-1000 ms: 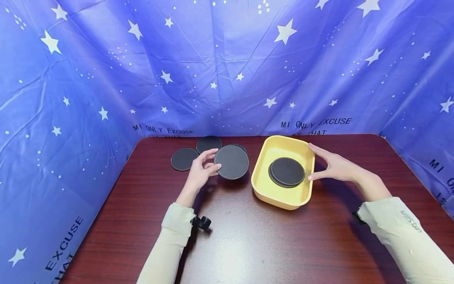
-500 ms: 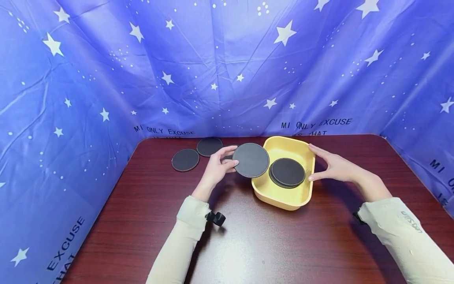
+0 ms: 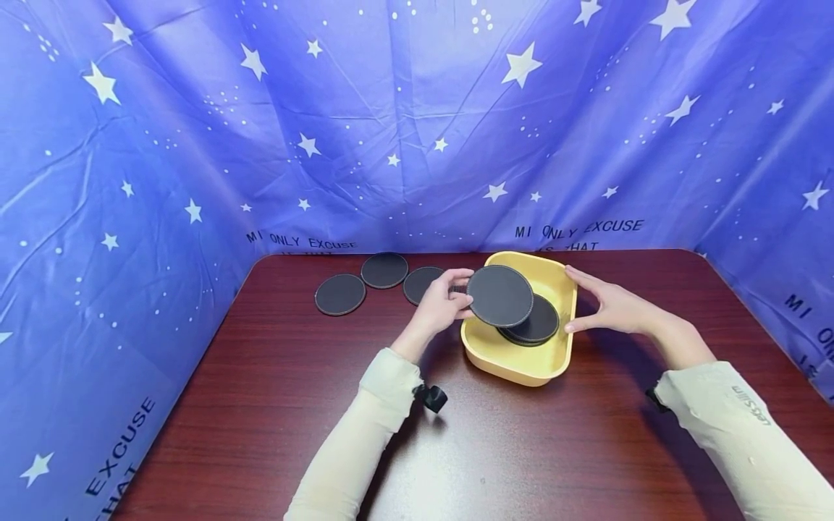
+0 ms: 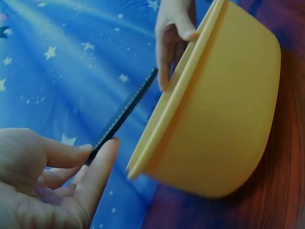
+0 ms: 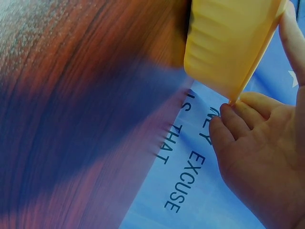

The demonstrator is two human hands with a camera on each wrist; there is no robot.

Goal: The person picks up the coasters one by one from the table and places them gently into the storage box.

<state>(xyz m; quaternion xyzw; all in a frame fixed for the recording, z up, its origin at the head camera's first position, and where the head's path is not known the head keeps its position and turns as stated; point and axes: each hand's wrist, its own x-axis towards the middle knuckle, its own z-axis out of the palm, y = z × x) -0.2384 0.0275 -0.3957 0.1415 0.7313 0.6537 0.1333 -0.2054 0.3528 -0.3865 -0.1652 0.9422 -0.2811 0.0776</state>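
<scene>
My left hand (image 3: 439, 307) pinches a round black coaster (image 3: 500, 296) by its left edge, between thumb and fingers. This coaster, with pale stitching round its rim, hangs tilted over the left part of a yellow tub (image 3: 515, 373). In the left wrist view the coaster (image 4: 124, 114) appears edge-on, apart from the tub's rim. Inside the tub lies a small stack of black coasters (image 3: 544, 322), partly hidden by the held one. Fairly straight and spread, the fingers and thumb of my right hand (image 3: 615, 307) touch the tub's right rim.
Three more black coasters lie on the dark red wooden table (image 3: 274, 398), left of the tub: one coaster (image 3: 340, 294), another coaster (image 3: 384, 270), and a third coaster (image 3: 420, 284) partly behind my left hand. A blue star-patterned curtain (image 3: 404, 181) borders the table's back and sides.
My left hand has carried the coaster rightward from above the table to over the tub, uncovering a coaster on the table. The right hand stays at the rim.
</scene>
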